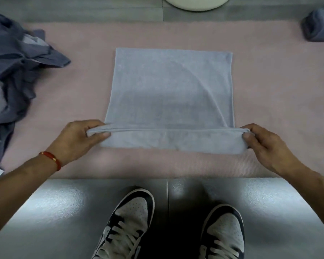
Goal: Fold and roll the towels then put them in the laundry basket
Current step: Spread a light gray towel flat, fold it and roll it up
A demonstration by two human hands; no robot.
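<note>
1. I am working on the pink mat, with the light blue towel lying folded flat at its middle – soft, limp and light, I judge, so likely to sag unless taken at both near corners.
2. My left hand and right hand are pinching those corners, starting the roll.
3. A heap of grey towels on the mat's left and a rolled towel at its far right are being cut off – no basket clearly showing.

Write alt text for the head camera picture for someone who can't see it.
Left hand and right hand pinch the near fold of a light blue towel on a pink mat; unfolded towels lie left, a rolled towel far right.
</note>
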